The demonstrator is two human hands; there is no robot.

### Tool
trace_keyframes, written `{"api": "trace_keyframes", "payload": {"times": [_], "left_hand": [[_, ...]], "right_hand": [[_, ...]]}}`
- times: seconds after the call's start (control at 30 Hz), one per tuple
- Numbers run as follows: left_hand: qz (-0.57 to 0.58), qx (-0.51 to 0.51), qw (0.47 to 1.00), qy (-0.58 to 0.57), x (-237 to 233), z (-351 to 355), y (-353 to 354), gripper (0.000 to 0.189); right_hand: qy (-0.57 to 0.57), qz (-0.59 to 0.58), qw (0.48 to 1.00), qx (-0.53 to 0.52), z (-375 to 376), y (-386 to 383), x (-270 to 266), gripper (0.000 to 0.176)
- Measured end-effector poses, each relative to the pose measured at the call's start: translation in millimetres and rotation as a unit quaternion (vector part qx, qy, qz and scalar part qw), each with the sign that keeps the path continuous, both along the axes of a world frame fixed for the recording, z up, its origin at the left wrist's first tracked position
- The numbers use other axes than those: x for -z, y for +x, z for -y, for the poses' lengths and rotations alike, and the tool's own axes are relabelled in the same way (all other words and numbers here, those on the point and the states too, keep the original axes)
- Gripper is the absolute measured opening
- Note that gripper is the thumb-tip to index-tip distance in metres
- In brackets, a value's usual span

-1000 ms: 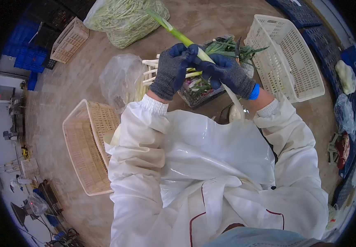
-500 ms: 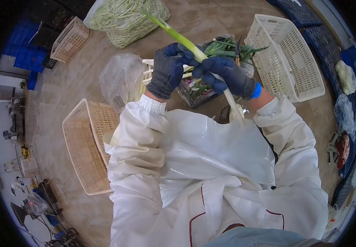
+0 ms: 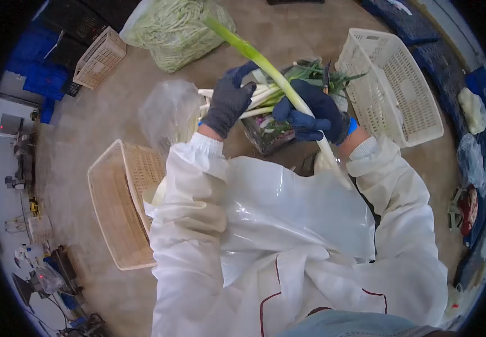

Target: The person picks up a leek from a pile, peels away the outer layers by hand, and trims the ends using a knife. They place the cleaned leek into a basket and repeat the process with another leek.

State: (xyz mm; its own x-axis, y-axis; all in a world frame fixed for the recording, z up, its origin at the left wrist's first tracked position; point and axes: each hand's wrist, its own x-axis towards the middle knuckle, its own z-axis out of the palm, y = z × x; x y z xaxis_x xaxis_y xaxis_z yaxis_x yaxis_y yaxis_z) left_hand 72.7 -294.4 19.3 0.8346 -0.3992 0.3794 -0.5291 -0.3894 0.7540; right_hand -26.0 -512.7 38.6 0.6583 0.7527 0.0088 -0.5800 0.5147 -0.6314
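One long leek [image 3: 279, 80] slants through the right hand [image 3: 309, 112], white end below it, green end reaching beyond the left hand [image 3: 230, 100].

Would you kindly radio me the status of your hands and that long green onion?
Right hand holding long green onion, green end away from body. Left hand off it, open. Other stalks close by; nothing seen blocking.

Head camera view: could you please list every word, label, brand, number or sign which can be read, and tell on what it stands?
None: no text can be read.
The leek, the gloved left hand, the gloved right hand and the white crate show no legible lettering.
Any markings on the background equipment are too small to read.
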Motion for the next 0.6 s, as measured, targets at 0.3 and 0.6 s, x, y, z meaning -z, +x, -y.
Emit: {"api": "trace_keyframes", "payload": {"times": [0.3, 0.6], "left_hand": [[0.118, 0.107, 0.987, -0.02, -53.5, -10.8, -22.9, 0.028], [-0.05, 0.073, 0.981, -0.173, -68.6, -18.0, -35.0, 0.025]], "right_hand": [[-0.242, 0.076, 0.964, 0.082, 2.8, 4.1, -16.6, 0.056], [-0.391, 0.216, 0.881, 0.155, 9.5, 1.5, -13.8, 0.038]]}}
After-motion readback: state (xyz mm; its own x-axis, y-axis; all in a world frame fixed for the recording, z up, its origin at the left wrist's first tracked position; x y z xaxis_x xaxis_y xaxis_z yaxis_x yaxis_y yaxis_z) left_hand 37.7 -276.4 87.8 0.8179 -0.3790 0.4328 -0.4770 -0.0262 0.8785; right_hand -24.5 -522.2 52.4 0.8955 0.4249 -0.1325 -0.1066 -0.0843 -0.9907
